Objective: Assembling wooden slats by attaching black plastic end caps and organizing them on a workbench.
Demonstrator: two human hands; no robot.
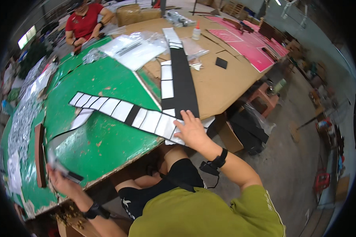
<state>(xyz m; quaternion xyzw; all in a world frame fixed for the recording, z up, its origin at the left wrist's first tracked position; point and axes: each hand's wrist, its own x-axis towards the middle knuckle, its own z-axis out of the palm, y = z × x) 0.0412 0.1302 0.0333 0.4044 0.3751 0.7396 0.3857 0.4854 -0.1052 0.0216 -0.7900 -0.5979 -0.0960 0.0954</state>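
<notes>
My right hand (192, 131) lies with spread fingers on a strip of white panels edged in black (148, 120), pressing its near end at the table edge. The strip runs up and left across the green tabletop (103, 146), and a narrower tail bends back toward my left. At the left edge of the table, my left hand (63, 182) is closed on a silver-and-black piece (69, 172), blurred so that its kind is unclear. A long black sheet (182, 79) with white panels along its left side stretches away beyond my right hand.
Brown cardboard (217, 91) covers the right of the table, bearing a small bottle (196, 31) and a black square (221, 63). Plastic bags (134, 49) lie farther back. A brown bar (40, 156) is near my left hand. A person in red (85, 23) works at the far left. A pink stool (263, 98) stands right.
</notes>
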